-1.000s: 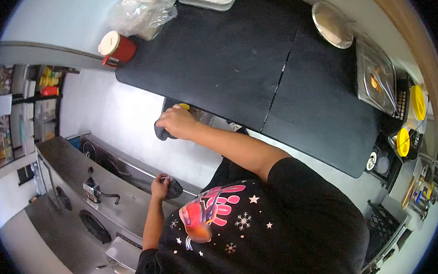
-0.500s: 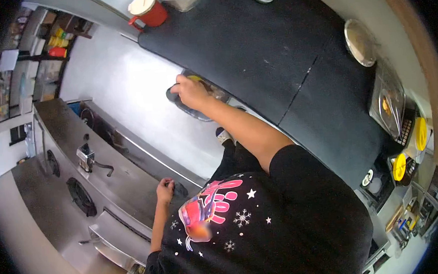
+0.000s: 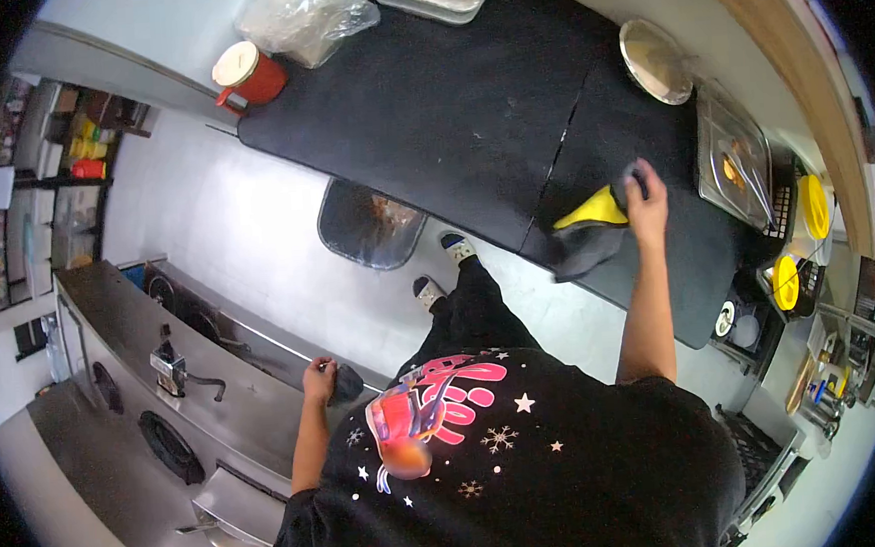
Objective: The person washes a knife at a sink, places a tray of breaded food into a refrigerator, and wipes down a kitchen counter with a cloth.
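My right hand [image 3: 646, 204] is closed on a floppy black-and-yellow cloth-like thing [image 3: 595, 226] over the front part of the black table. Its kind is not clear; the lower black part hangs loose and is smeared by motion. At my left side, by the steel counter's edge, my left hand [image 3: 319, 379] has its fingers curled. A dark soft-looking thing [image 3: 346, 383] shows right beside those fingers, and what the hand grips is too small to make out.
A bin with a dark liner [image 3: 370, 239] stands partly under the black table [image 3: 430, 144]. On the table are a red jug [image 3: 257, 81], a plastic bag [image 3: 307, 26], a foil-like bowl [image 3: 653, 63] and a lidded clear container [image 3: 733, 165]. A tap [image 3: 171, 370] rises from the steel counter on the left.
My right hand has swung from above the bin to the right, over the table, carrying the black-and-yellow thing. The bin is now uncovered. My left hand has stayed nearly in place.
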`<state>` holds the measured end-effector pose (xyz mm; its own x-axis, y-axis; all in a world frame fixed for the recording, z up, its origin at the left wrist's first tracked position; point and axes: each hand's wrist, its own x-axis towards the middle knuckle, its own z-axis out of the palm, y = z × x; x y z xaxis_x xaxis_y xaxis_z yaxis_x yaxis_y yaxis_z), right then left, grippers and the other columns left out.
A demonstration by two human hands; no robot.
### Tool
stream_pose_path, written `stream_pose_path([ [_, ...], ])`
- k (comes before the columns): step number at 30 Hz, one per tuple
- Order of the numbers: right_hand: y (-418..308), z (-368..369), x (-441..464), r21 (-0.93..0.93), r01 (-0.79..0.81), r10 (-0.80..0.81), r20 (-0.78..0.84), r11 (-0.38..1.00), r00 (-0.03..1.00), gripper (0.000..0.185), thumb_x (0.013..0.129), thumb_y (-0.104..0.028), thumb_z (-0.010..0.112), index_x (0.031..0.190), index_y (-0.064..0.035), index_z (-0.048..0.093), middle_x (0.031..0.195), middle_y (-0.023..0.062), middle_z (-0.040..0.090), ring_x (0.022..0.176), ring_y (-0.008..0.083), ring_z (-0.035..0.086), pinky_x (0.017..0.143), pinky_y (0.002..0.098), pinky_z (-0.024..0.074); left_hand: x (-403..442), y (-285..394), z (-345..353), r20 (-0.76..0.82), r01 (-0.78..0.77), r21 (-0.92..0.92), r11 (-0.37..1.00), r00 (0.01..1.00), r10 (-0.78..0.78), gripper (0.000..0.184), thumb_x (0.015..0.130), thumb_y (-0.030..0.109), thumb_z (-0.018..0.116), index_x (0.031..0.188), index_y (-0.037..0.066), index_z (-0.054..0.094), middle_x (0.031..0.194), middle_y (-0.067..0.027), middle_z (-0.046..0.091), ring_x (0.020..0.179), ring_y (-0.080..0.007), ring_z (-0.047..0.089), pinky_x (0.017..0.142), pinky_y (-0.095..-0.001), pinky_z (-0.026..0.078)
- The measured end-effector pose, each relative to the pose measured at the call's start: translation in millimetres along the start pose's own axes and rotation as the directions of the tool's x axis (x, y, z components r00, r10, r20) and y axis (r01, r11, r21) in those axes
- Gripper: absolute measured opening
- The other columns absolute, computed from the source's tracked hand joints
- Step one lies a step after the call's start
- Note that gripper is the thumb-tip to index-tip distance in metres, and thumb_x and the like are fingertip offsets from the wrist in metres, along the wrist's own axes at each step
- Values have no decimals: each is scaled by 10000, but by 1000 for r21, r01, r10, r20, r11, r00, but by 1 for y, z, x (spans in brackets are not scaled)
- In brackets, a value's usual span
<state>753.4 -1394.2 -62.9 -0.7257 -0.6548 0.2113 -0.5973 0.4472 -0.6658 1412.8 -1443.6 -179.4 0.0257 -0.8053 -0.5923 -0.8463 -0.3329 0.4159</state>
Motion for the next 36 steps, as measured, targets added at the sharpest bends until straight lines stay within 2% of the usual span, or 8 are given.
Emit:
stream_pose_path([
  [3,25,51,-54,-616,-314,356,-57,723,933,713,762,-539,570,1330,-147,391,1378,265,265,1278,389,276,1030,498,238,10,12,-6,-54,-129,78,989,990,134,241,787,252,639,936,62,634,720,-118,631,656,-179,594,624,-310,468],
  [4,28,66,-66,-661,-227,147,-175,715,973,643,789,-478,546,1324,-153,402,1381,241,289,1276,377,283,1016,528,225,9,22,-11,-41,-115,52,992,992,118,239,792,245,635,935,54,632,718,-114,632,650,-178,594,619,-305,468],
  [15,-160,261,-53,-149,565,-517,270,811,812,474,732,-146,567,1199,-95,500,1307,175,414,1202,331,393,976,478,285,29,48,-14,10,-219,-87,972,975,221,231,809,197,606,936,5,619,753,-82,645,684,-148,593,651,-271,467],
  [17,-197,279,-79,282,589,-651,254,757,716,420,734,-125,574,1152,-103,544,1294,167,440,1198,321,413,1002,491,262,29,97,-24,97,-182,-132,974,976,196,211,819,165,599,957,7,615,769,-80,640,707,-132,587,669,-264,465],
  [21,-226,267,-85,720,-63,-462,507,691,727,374,730,31,511,1072,-82,613,1220,165,517,1158,303,467,998,370,339,47,172,-34,142,-184,-193,964,967,213,196,824,136,594,976,13,610,757,-81,636,704,-128,580,661,-264,467],
  [25,-200,193,14,776,-198,-213,392,599,895,500,707,116,388,1152,-66,525,1157,75,539,1091,185,504,944,294,379,78,214,-30,135,-265,-238,935,944,302,312,813,139,606,1092,4,560,760,-99,646,701,-148,598,665,-276,473],
  [29,-105,166,176,468,221,-90,-287,856,954,341,759,-2,481,1089,-21,561,1053,150,584,979,257,567,877,347,431,104,259,-6,14,-396,-295,870,908,418,536,806,188,629,1229,-60,411,908,-168,613,837,-199,585,752,-289,457],
  [36,-3,206,291,-531,-247,-35,-464,811,885,501,783,-329,551,1134,29,530,1192,327,445,1125,443,425,937,425,371,121,329,18,-70,-373,-288,882,927,369,809,766,250,688,1285,-141,207,1178,-274,507,1088,-297,520,913,-325,395],
])
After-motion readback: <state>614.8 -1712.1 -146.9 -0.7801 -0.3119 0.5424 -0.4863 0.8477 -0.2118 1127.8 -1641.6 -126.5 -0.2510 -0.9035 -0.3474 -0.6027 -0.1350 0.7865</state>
